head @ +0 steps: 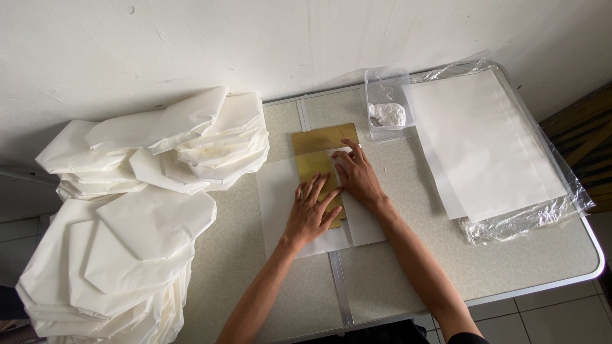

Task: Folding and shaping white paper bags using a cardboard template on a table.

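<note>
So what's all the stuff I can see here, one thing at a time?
gold card: one, gold-brown, flat at the table's middle, partly under both hands
white sheet: one, white, spread on the table under the gold card
folded paper packets: too many to count, cream-white, stacked in heaps at the table's left end
clear tub: one, transparent, at the table's far edge, holding a white lump
stack of flat sheets: one stack, white, at the right on a clear plastic wrap
table: one, speckled beige with a pale metal rim
wall: white, behind the table
left hand: flat, fingers spread on the gold card
right hand: pressing a white fold onto the gold card
</note>
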